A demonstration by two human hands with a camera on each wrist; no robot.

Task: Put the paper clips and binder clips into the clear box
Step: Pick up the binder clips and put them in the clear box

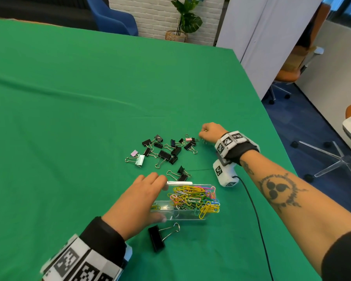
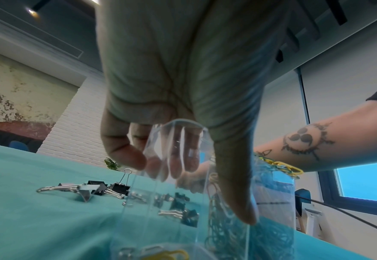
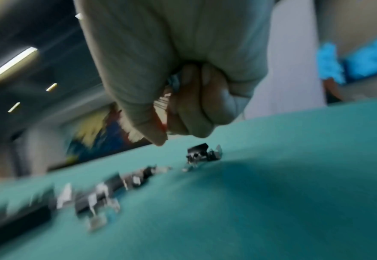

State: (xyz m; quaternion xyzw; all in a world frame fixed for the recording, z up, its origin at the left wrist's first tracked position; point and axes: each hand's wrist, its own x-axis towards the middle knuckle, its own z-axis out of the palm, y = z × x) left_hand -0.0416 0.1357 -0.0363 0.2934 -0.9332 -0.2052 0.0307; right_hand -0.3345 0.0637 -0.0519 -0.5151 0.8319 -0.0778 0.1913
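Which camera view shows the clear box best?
The head view: the whole clear box with its coloured paper clips shows, held by the left hand. The left wrist view shows only near walls; the right wrist view, nothing.

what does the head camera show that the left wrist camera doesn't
Only the head view: the right hand curled over the far end of the binder clip pile, a large black binder clip lying alone on the near side of the clear box, and the colourful paper clips heaped over the box's rim.

Only the left wrist view: the left hand's fingers seen through the box's clear wall, thumb on the opposite side.

Both: the left hand holding the clear box, the green cloth, scattered binder clips, the tattooed right forearm.
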